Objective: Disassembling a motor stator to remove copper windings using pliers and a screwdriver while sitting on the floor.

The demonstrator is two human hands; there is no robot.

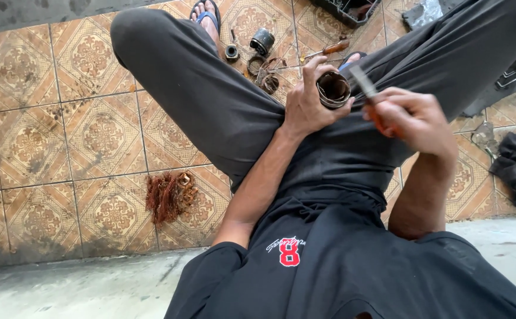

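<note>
Left hand (305,106) clenched around a dark metal cylinder (333,90), raised over the lap. Right hand (414,115) gripping a blade with an orange handle (369,94), tip just beside the cylinder's rim. Copper wire bundle (169,197) on tiled floor (51,118), well apart.

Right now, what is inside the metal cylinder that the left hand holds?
The open end of the metal cylinder in the left hand shows a dark, brownish hollow. The right hand holds a flat tool beside it. Deeper inside is in shadow.
</note>
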